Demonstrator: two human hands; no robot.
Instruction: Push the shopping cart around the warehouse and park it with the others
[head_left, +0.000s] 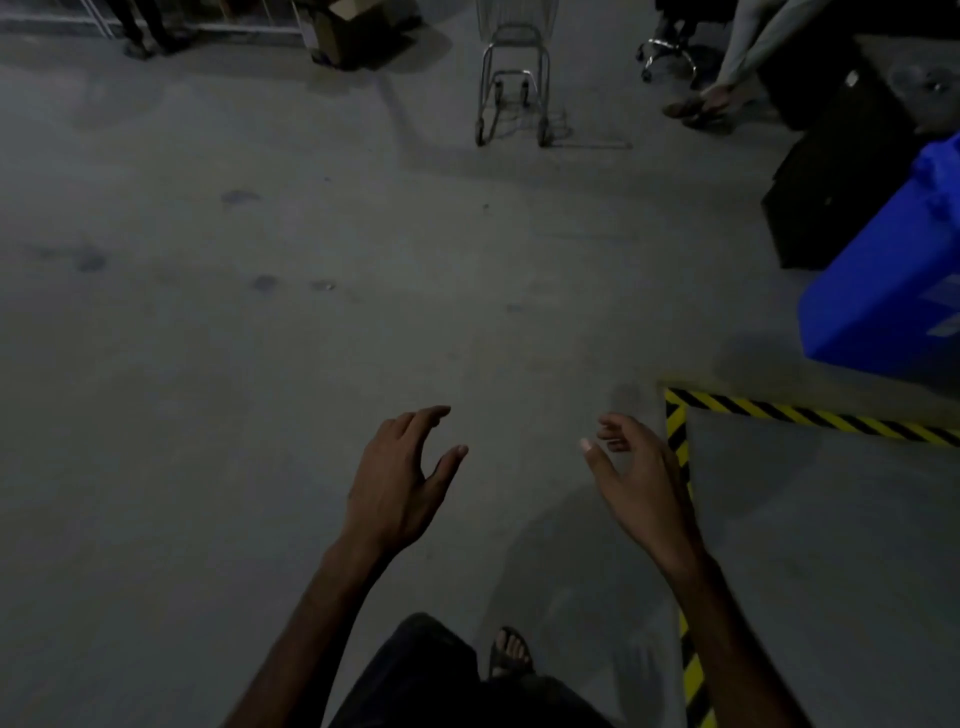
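Blue bin (883, 291), yellow-black striped tape (810, 415)

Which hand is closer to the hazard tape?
The right hand: it hangs just beside the yellow-black hazard tape marking the floor corner. The left hand is further left over bare floor. Both hold nothing.

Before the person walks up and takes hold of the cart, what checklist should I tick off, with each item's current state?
1. Both hands free: left hand and right hand hold nothing, fingers relaxed. Ok.
2. Cart within reach: it stands far ahead. Not ok.
3. Floor between clear: ok.
4. Cart handle reachable: cut off by frame. Cannot tell.
5. Side clearance: blue bin and a seated person's feet lie right of the path. Ok.
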